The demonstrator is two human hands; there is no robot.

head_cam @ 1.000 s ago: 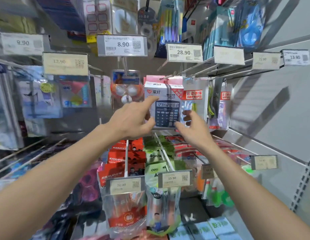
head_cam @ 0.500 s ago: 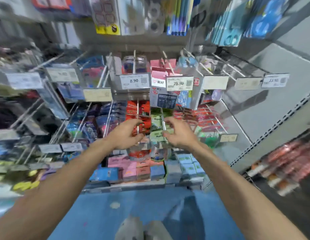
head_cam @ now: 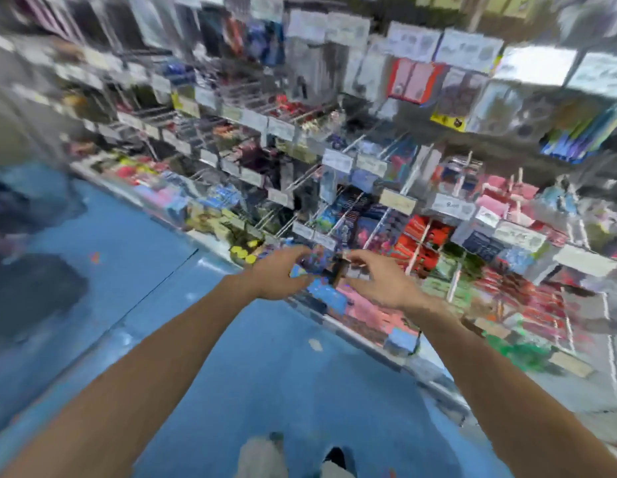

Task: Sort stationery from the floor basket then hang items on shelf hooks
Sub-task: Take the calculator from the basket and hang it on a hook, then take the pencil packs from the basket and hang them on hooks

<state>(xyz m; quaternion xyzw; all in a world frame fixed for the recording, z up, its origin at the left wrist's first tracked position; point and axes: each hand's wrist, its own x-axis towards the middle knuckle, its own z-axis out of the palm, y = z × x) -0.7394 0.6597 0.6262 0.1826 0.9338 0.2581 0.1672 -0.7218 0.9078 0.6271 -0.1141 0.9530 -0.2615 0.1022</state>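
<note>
Everything is smeared with motion, so only the broad layout is readable. The person stands on the blue floor (head_cam: 145, 257) with both bare arms stretched forward and downward, the left hand (head_cam: 279, 276) and right hand (head_cam: 381, 282) near each other in front of the low rows of the shelf. The fingers of both hands are curled inward toward the gap between them. A dark, blurred bit and some blue-purple colour show in that gap, but I cannot tell whether either grip is pinching something or only hanging loosely curled.

The stationery packets (head_cam: 365, 232) hang on the shelf hooks (head_cam: 417, 241) just beyond the hands, in rows running from the far left to the near right. Red packets (head_cam: 427, 236) hang right of the hands, with pink packets (head_cam: 507, 205) further right and higher. Pale price tags (head_cam: 396, 201) sit at the hook ends. At the far left a dark shape (head_cam: 28, 291) lies on the floor, too blurred to name. The person's feet (head_cam: 262, 457) show at the bottom edge.
</note>
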